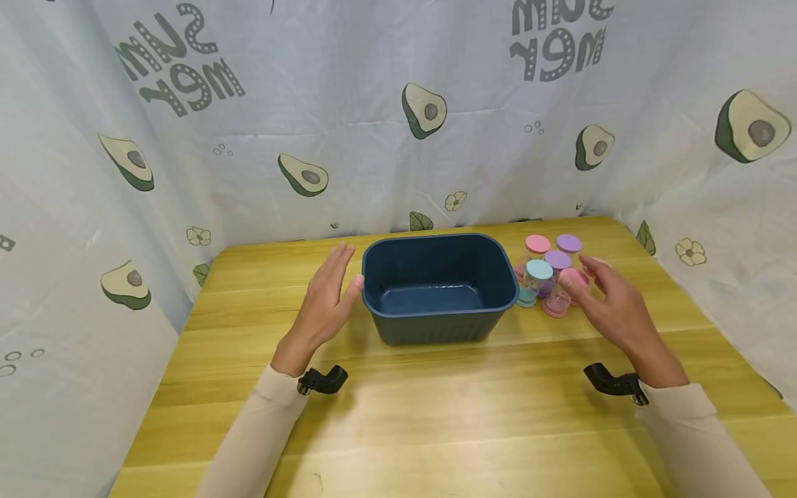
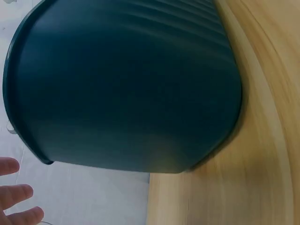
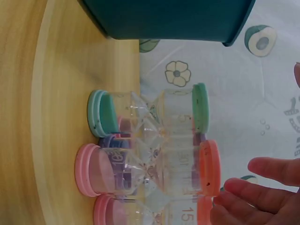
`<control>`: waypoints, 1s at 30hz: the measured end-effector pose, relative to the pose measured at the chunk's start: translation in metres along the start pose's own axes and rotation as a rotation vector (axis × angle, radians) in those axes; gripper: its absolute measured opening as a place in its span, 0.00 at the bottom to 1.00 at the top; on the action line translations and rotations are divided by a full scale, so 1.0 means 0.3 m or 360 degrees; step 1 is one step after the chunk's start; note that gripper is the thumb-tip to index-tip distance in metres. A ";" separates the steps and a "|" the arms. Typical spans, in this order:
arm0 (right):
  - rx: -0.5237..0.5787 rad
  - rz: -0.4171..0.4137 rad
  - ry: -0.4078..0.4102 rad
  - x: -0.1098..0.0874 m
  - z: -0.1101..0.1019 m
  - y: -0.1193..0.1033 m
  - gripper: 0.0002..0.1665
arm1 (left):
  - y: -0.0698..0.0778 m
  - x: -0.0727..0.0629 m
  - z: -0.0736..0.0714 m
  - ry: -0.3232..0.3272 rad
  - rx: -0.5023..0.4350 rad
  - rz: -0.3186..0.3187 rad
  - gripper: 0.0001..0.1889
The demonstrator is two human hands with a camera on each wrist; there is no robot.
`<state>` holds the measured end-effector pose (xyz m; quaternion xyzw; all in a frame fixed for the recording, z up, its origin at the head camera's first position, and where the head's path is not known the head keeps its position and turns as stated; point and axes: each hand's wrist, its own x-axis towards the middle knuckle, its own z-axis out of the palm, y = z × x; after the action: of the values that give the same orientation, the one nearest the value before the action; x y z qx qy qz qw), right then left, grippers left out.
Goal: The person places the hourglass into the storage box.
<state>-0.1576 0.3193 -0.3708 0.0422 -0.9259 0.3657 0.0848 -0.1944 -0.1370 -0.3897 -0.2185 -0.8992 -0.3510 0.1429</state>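
A dark blue plastic bin (image 1: 436,328) with nothing in it stands on the table, its ribbed side facing me. To its left is my left hand (image 1: 324,301), fingers extended and thumb near the rim, holding nothing. Several small hourglasses cluster right of the bin, among them a teal-capped hourglass (image 1: 538,270) and a pink-capped hourglass (image 3: 89,169) at the front. My right hand (image 1: 616,304) hovers at the right of this cluster with fingers loosely bent. In the right wrist view its fingertips (image 3: 234,185) are close to the pink cap. Purple-capped hourglasses (image 1: 569,243) stand farther back, partly hidden.
The wooden table (image 1: 436,415) ends at a white curtain (image 1: 373,90) printed with avocados, which hangs behind it and along both sides. A black wrist mount (image 1: 324,380) sits on the left wrist and another black mount (image 1: 613,380) on the right.
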 end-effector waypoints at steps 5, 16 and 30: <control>0.0025 0.0015 0.0047 -0.005 0.009 0.008 0.41 | 0.020 0.011 0.020 0.0009 -0.0014 0.0072 0.35; 0.0012 0.0094 0.0161 -0.023 0.019 0.042 0.41 | 0.025 0.017 0.066 -0.0022 -0.0092 0.0070 0.35; 0.0044 0.0121 0.0227 -0.028 0.054 0.086 0.43 | 0.015 -0.008 0.121 -0.0008 -0.0214 0.0086 0.34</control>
<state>-0.1550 0.3271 -0.4013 -0.0180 -0.9133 0.3835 0.1360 -0.1938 -0.1096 -0.4139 -0.2529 -0.8677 -0.4060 0.1350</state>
